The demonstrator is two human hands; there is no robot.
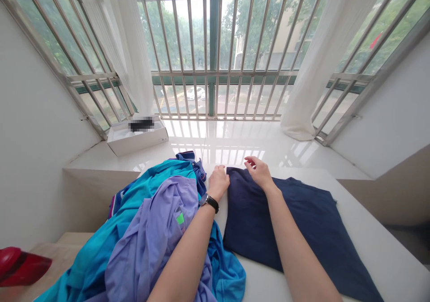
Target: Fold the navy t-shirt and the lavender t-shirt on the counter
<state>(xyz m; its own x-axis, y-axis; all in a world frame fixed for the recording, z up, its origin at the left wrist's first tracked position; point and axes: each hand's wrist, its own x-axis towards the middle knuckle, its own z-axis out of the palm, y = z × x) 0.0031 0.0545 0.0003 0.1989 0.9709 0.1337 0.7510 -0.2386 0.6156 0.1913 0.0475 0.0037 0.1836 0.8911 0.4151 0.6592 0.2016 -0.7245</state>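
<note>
A dark navy garment [248, 221] lies folded and mostly flat on the white table [255, 284], reaching toward the lower right. My left hand [219, 182], with a black-strapped watch [208, 202] on its wrist, is closed at the garment's upper left edge; its fingertips are partly hidden. Over the top edge of the same cloth is my right hand [259, 171], its fingers bent and a little apart, holding nothing I can see. Left of my left hand is a loose heap with a lavender garment [151, 235] on top of a turquoise one [97, 248].
A white open box [141, 145] with a blurred dark item in it stands on the glossy window ledge [228, 136] at the back left. Metal bars [231, 74] and white curtains [311, 87] line the window. Something red [23, 266] shows at lower left.
</note>
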